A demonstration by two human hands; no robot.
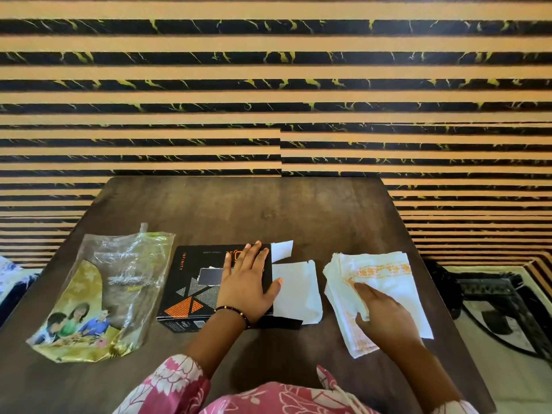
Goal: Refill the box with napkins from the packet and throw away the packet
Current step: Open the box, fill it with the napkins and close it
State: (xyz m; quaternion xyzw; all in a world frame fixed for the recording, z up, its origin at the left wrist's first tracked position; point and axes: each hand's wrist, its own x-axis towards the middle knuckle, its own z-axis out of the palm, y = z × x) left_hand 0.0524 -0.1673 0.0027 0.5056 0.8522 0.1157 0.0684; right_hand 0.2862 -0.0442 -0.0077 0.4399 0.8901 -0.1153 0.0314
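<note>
A black box with orange triangles lies flat on the dark wooden table. My left hand rests flat on its right half, fingers spread. White napkins stick out of the box's open right end. To the right lies a loose stack of white napkins with an orange pattern. My right hand pinches the top napkins at the stack's near left side. The empty clear-and-gold packet lies flat at the left of the box.
The table's far edge meets a striped black-and-tan wall. A black metal stand sits on the floor to the right. Blue cloth shows at the left edge. My pink floral sleeves fill the bottom.
</note>
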